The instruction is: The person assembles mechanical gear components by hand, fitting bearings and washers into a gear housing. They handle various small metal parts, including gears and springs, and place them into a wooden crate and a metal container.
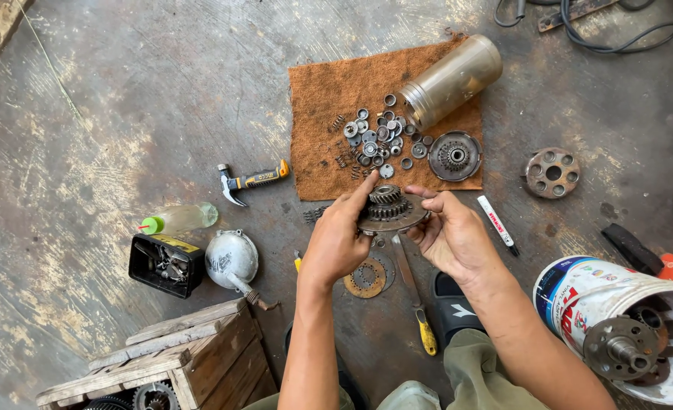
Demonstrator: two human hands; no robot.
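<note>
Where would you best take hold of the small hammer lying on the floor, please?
Grip the hammer by its yellow-and-black handle, coming from above. It lies flat with the handle pointing right toward the brown mat, free of neighbours, while the claw head at the left end is awkward to hold.

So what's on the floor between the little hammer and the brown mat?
Nothing. In the head view, the floor between the hammer and the brown mat is bare, stained concrete.
</note>
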